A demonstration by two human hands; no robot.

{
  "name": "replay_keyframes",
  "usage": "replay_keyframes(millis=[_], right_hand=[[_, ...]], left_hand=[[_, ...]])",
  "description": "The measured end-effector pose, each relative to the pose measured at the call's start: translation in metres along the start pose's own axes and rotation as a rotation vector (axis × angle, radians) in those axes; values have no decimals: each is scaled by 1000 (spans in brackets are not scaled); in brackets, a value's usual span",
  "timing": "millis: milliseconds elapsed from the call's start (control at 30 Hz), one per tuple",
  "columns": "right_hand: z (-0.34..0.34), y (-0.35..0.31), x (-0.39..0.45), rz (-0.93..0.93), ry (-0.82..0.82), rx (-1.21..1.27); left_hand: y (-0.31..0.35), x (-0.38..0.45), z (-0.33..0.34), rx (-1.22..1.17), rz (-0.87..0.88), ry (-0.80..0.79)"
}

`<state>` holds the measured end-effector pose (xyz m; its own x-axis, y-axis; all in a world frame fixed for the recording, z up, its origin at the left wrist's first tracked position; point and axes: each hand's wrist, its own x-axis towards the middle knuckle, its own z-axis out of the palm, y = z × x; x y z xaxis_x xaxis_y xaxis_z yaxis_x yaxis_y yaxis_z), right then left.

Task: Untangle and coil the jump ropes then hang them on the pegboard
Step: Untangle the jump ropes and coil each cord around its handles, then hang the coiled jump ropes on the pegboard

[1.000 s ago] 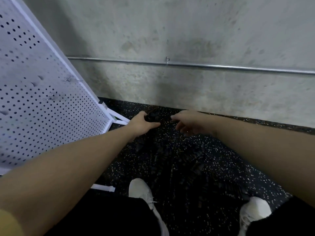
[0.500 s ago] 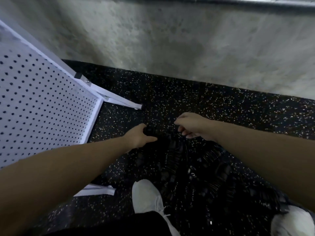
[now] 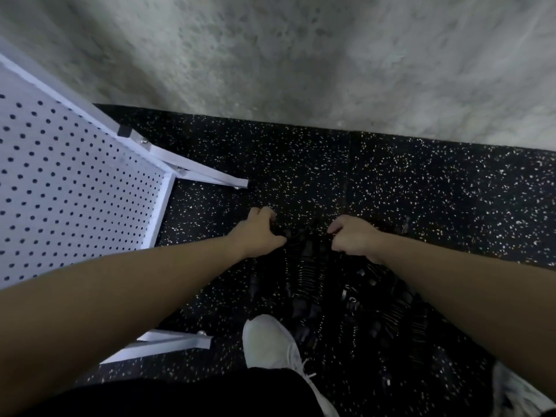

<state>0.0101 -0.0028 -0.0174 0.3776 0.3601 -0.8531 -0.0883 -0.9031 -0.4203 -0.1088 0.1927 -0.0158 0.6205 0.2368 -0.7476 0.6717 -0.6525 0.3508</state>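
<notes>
Jump ropes (image 3: 310, 266) gripped by curled left hand (image 3: 258, 233) and right hand (image 3: 352, 237).

The jump ropes (image 3: 325, 284) lie in a tangle on the floor (image 3: 421, 182), in front of the wall (image 3: 270, 55). The pegboard (image 3: 69, 182) stands to the left of the ropes, its feet on the floor. The left hand (image 3: 258, 233) and right hand (image 3: 352, 236) sit at the far end of the ropes, apart. A shoe (image 3: 270, 341) rests at the ropes' near left edge.
</notes>
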Motion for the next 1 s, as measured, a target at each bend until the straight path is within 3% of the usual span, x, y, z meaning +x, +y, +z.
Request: replay_keyframes(millis=[167,333,467,667,1000], right_hand=[[11,-1,-5,30,-17,157],[27,1,-6,46,36,321],[27,2,-9,99,-30,535],[10,4,-27,3,-15,534],[-34,-35,-109,-377,1,442]], left_hand=[[3,-9,-2,69,12,-60],[5,-17,4,277,106,58],[10,-22,10,174,221,61],[36,-34,-10,65,243,-17],[93,-91,-63,-34,233,-92]])
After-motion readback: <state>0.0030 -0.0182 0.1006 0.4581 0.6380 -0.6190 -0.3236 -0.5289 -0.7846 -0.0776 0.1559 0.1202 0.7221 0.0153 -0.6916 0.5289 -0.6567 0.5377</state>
